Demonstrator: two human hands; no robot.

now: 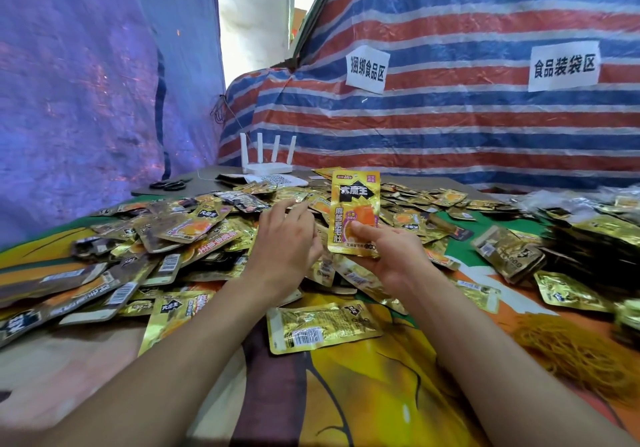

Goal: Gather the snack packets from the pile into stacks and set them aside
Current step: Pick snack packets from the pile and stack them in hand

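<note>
Mostly, the sprawling pile of glossy gold-and-black foil snack packets point(194, 238) from nine to one o'clock lies unsorted. Only a few dark-and-gold stacks point(588, 249) appear at three o'clock. The left hand point(284, 238) reaches over the pile, fingers straight. The right hand point(391, 259) pinches one upright gold packet point(355, 214) at centre.
</note>
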